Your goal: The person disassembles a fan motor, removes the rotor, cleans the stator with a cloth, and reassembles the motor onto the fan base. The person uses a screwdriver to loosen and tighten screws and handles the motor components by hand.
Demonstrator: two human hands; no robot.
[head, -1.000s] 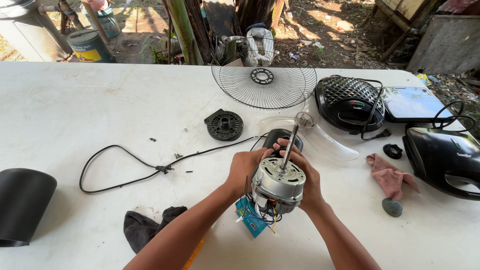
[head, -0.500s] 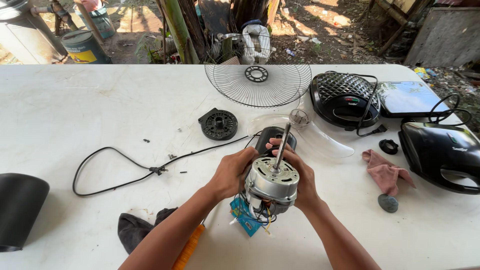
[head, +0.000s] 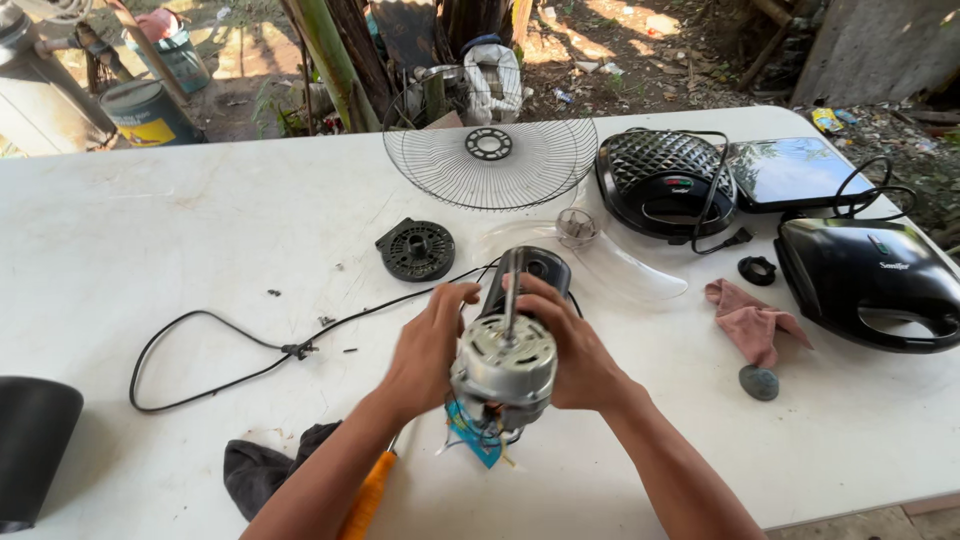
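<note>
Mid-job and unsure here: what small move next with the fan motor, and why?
Probably lower the fan motor onto the white table: the left hand and right hand grip it off the surface, shaft up, with wires dangling below.

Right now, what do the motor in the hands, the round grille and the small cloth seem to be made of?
Motor: bare metal, silvery and dull-shiny, with a steel-looking shaft; both hands hold it.
Round grille: thin wire, probably coated or plated metal, since the ground shows through its spokes.
Small cloth: soft pinkish fabric, crumpled in folds.
</note>
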